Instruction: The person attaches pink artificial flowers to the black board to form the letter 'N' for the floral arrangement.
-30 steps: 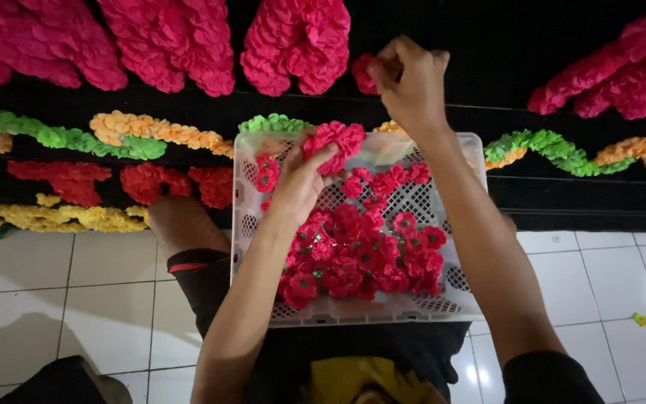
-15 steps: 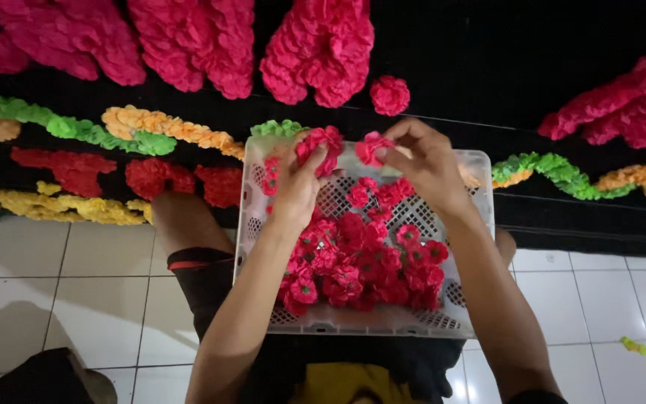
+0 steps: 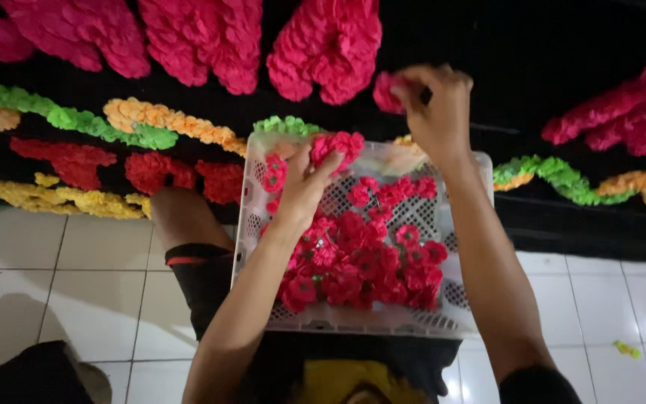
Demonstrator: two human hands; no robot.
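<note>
The right hand [image 3: 435, 105] reaches forward, arm outstretched, fingertips pinched on one pink flower [image 3: 386, 91] just beside the big pink shape [image 3: 327, 45] on the black board [image 3: 487, 52]. The left hand [image 3: 304, 187], wrist bent up, grips a cluster of flowers [image 3: 336, 144] above the white tray [image 3: 428, 318] in the lap. These paper blooms look feather-light, soft and easily crushed, so a gentle pinch at the base seems best.

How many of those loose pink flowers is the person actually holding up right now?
2 that I can see: one in the left hand, raised over the white basket, and one pinched by the right hand against the black board. More may be hidden in the palms.
</note>
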